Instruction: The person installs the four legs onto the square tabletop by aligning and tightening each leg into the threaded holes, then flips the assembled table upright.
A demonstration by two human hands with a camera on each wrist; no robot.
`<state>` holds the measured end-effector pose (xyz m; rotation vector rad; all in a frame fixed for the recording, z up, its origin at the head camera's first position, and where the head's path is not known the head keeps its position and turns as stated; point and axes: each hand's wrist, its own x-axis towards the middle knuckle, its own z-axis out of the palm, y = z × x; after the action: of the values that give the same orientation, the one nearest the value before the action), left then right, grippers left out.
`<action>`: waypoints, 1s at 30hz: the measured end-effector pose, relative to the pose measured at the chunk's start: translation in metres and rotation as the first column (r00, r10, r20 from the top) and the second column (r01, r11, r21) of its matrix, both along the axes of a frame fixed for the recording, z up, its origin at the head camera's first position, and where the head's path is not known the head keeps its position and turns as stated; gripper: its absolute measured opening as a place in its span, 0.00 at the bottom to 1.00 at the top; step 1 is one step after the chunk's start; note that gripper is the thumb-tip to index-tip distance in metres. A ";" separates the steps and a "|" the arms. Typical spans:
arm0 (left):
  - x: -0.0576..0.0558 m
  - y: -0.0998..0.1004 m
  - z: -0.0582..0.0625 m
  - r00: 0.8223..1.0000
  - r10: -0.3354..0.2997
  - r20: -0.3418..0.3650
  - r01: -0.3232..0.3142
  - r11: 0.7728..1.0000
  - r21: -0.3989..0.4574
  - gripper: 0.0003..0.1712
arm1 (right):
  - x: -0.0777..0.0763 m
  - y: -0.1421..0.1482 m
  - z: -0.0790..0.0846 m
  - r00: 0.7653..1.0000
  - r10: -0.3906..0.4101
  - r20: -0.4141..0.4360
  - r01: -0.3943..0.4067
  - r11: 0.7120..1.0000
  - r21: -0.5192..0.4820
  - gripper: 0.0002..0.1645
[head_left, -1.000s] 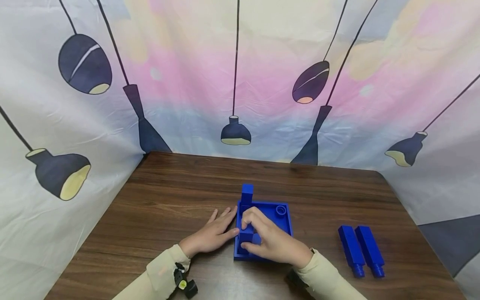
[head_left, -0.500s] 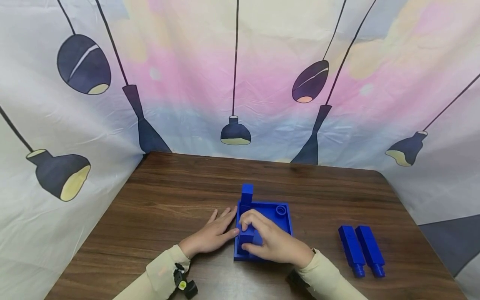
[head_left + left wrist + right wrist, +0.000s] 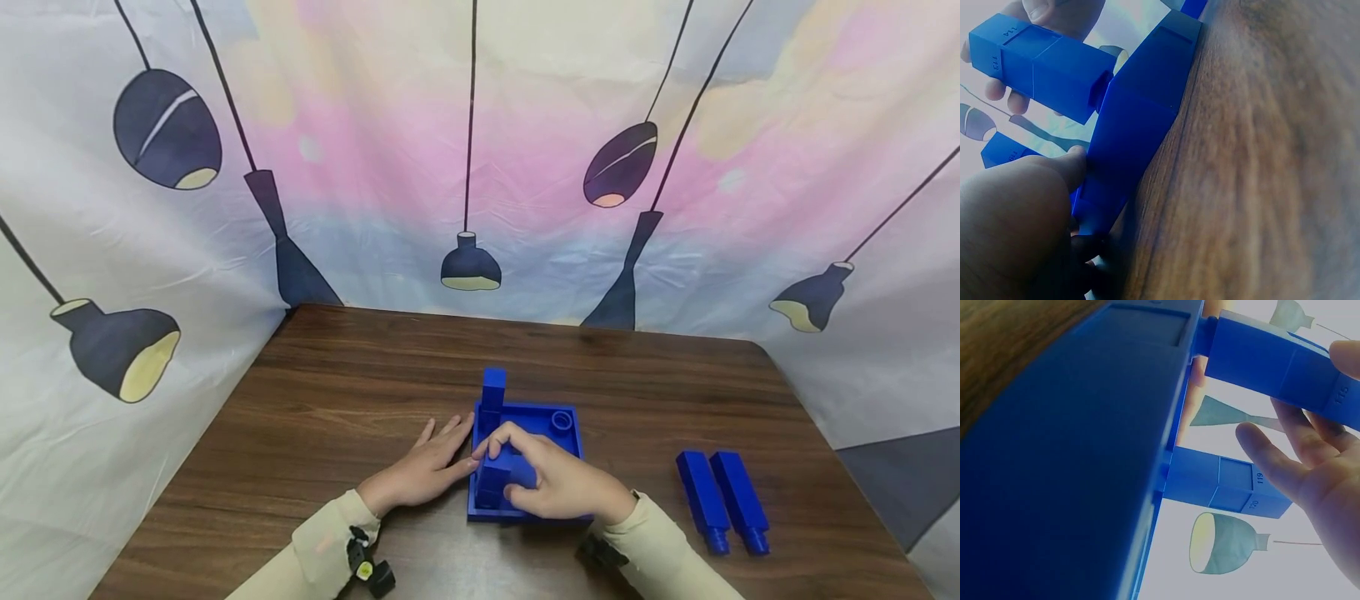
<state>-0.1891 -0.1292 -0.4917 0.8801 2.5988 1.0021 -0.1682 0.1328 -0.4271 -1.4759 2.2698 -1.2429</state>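
A shallow blue square tray (image 3: 531, 407) lies on the table with a raised rim. My right hand (image 3: 558, 479) grips a blue square post (image 3: 491, 490) that stands upright at the tray's near left corner. In the right wrist view its thumb lies against one side of the post (image 3: 1266, 359), with fingers at the other side. A second blue post (image 3: 493, 388) stands at the far left corner. My left hand (image 3: 416, 475) rests on the table left of the tray, fingers straight, its thumb touching the tray's edge. How the gripped post meets the tray is partly hidden.
Two loose blue posts (image 3: 703, 502) with narrow round ends lie side by side on the table at the right. A round socket (image 3: 562, 422) shows in the tray's far right corner. A printed curtain (image 3: 375, 208) hangs behind the table.
My right hand has turned a little, its thumb moving right and its fingers shifting left. The gripped post has twisted with it, a corner edge now facing forward. The left hand stays put.
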 end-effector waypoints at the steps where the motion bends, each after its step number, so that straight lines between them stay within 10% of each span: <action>1: 0.000 0.000 0.000 1.000 -0.001 0.000 0.001 1.000 -0.001 0.45 | 0.000 0.000 0.000 1.000 -0.001 0.001 0.001 1.000 0.000 0.27; 30: -0.001 0.000 -0.003 0.999 -0.019 -0.030 0.019 1.000 -0.002 0.44 | 0.005 -0.002 0.001 0.997 -0.054 -0.055 0.053 0.998 -0.029 0.23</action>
<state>-0.1898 -0.1297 -0.4948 0.9242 2.6108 0.9885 -0.1628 0.1309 -0.4260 -1.4860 2.3518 -1.2678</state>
